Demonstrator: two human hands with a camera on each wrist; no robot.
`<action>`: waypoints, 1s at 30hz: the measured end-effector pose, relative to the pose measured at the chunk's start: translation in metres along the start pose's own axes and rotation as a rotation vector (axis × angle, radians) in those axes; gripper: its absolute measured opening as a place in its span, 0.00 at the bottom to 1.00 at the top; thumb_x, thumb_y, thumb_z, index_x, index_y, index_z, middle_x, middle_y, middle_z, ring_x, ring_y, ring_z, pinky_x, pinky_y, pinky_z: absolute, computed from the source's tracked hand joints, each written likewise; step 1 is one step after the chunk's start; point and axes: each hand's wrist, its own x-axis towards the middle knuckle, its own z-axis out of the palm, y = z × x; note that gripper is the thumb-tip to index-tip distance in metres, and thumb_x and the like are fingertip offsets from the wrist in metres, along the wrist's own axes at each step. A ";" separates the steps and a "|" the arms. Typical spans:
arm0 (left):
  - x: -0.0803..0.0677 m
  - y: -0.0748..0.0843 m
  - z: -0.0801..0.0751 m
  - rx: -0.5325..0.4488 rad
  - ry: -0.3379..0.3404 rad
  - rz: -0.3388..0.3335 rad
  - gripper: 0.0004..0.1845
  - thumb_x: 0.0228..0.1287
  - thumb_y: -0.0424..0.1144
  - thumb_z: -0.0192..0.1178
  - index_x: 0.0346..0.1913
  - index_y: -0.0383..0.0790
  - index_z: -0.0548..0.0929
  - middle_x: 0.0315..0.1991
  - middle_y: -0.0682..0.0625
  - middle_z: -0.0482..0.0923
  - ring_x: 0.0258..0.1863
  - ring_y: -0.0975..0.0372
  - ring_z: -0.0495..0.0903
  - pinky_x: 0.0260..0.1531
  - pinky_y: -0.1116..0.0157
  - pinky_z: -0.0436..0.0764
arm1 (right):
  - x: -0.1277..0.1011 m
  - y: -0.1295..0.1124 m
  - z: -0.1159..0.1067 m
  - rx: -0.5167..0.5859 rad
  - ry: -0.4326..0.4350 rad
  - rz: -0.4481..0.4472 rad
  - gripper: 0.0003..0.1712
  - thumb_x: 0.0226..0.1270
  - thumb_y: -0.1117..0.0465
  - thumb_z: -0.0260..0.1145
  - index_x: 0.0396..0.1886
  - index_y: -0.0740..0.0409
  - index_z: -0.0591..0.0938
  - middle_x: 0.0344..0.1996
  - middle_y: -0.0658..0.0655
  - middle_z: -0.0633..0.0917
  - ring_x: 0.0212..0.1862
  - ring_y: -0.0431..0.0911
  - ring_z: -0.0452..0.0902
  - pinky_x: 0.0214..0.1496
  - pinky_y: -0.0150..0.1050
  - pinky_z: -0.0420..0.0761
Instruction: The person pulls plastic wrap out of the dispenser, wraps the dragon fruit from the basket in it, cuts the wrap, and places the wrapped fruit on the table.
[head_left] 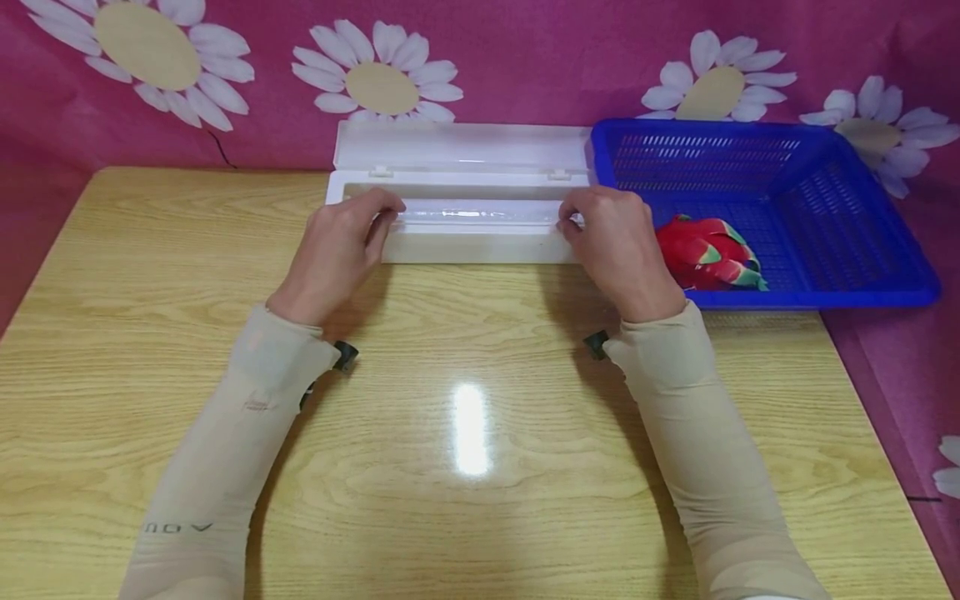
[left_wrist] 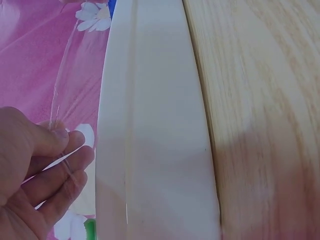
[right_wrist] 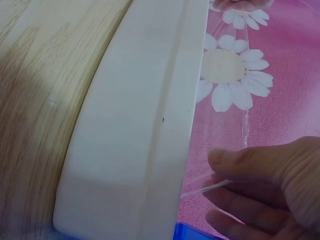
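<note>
A long white cling film dispenser box (head_left: 480, 248) lies at the table's far edge with its hinged lid (head_left: 465, 148) raised. Clear cling film (head_left: 480, 213) stretches between both hands above the roll slot. My left hand (head_left: 335, 250) pinches the film's edge at the box's left end; the left wrist view shows thumb and index finger (left_wrist: 75, 140) on it. At the other end, my right hand (head_left: 617, 246) pinches the opposite corner, and in the right wrist view the film (right_wrist: 245, 125) runs from thumb and fingertips along the box's front wall (right_wrist: 130, 120).
A blue slotted basket (head_left: 817, 298) stands right of the box, close against it, and holds a red dragon fruit (head_left: 705, 250) with green-tipped scales. Behind the wooden table (head_left: 472, 350) hangs a pink cloth (head_left: 525, 58) with white daisies.
</note>
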 end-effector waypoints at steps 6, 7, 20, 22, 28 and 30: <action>-0.002 0.003 -0.004 0.004 -0.010 -0.003 0.09 0.76 0.29 0.55 0.50 0.33 0.85 0.48 0.38 0.90 0.46 0.47 0.89 0.52 0.48 0.86 | 0.000 0.002 -0.002 0.008 -0.006 -0.040 0.09 0.70 0.70 0.67 0.46 0.66 0.89 0.44 0.68 0.91 0.45 0.61 0.87 0.53 0.53 0.86; -0.002 0.004 -0.004 0.007 -0.011 0.000 0.09 0.76 0.29 0.56 0.50 0.33 0.85 0.48 0.38 0.90 0.46 0.47 0.89 0.52 0.48 0.87 | -0.001 0.002 -0.003 0.009 -0.007 -0.049 0.09 0.70 0.70 0.67 0.46 0.66 0.89 0.45 0.68 0.91 0.45 0.61 0.87 0.54 0.53 0.86; -0.004 0.009 -0.010 0.020 -0.037 0.011 0.10 0.76 0.30 0.56 0.52 0.33 0.85 0.49 0.38 0.89 0.48 0.46 0.90 0.54 0.48 0.87 | -0.003 0.008 -0.009 0.018 0.041 -0.134 0.09 0.68 0.72 0.67 0.44 0.63 0.90 0.42 0.66 0.92 0.43 0.60 0.88 0.51 0.54 0.86; -0.003 0.009 -0.011 0.025 -0.036 0.016 0.10 0.76 0.29 0.56 0.52 0.33 0.85 0.49 0.38 0.90 0.47 0.47 0.90 0.53 0.49 0.87 | -0.003 0.008 -0.011 0.016 0.046 -0.143 0.09 0.68 0.72 0.67 0.43 0.63 0.90 0.41 0.66 0.92 0.42 0.60 0.89 0.50 0.54 0.86; -0.003 0.008 -0.012 0.025 -0.032 0.030 0.10 0.77 0.28 0.55 0.52 0.33 0.85 0.48 0.38 0.90 0.47 0.47 0.90 0.52 0.48 0.87 | -0.003 0.008 -0.014 0.004 0.053 -0.164 0.09 0.68 0.73 0.66 0.43 0.64 0.90 0.41 0.66 0.92 0.43 0.61 0.89 0.51 0.56 0.85; -0.003 0.008 -0.011 0.020 -0.034 0.031 0.10 0.76 0.28 0.55 0.51 0.33 0.85 0.48 0.38 0.90 0.47 0.46 0.89 0.53 0.48 0.87 | -0.004 0.008 -0.014 0.000 0.053 -0.167 0.09 0.68 0.73 0.66 0.43 0.64 0.90 0.42 0.66 0.92 0.44 0.61 0.89 0.52 0.56 0.85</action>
